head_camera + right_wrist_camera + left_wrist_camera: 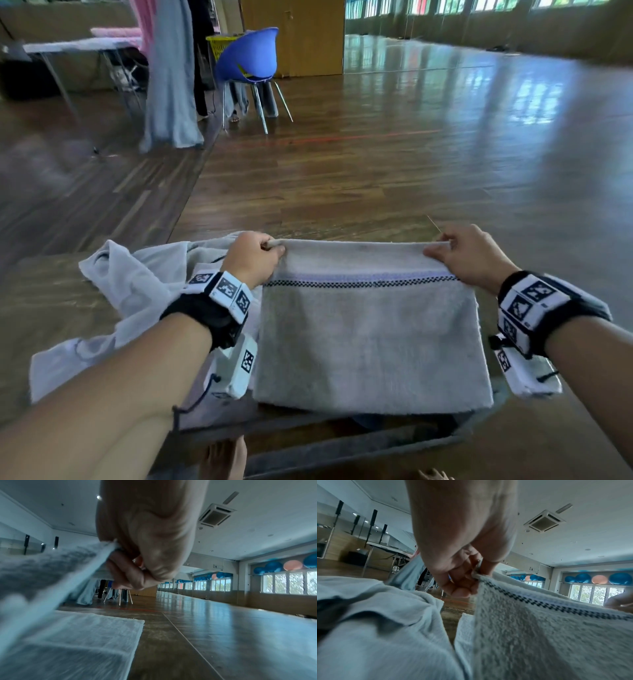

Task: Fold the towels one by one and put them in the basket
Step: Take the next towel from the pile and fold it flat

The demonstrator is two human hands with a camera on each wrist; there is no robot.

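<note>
The wooden floor (394, 164) fills most of the head view. Taking the grey towel (370, 339) as the landmark: it hangs folded in front of the person, its top edge stretched level between both hands, a black-and-white checked band with a pale lilac stripe running across it just below that edge. Its lower edge hangs just above the dark grey basket (342, 452), whose rim shows beneath the towel, nearest the person.

Left of the towel, touching its side, a crumpled heap of pale blue towels (137, 294) lies on the floor. Well beyond the towel, to its upper left, stands a blue chair (250, 58) on metal legs, with a yellow basket (221, 46) just behind it and a long grey cloth (171, 75) hanging beside it.

The left hand (251, 257) pinches the towel's top left corner; the left wrist view shows the thumb and curled fingers (458, 580) clamped on the hem. The right hand (469, 255) pinches the top right corner the same way, fingers (126, 574) curled under the edge. In the right wrist view, another flat towel layer (85, 635) lies on the floor below the raised edge.
</note>
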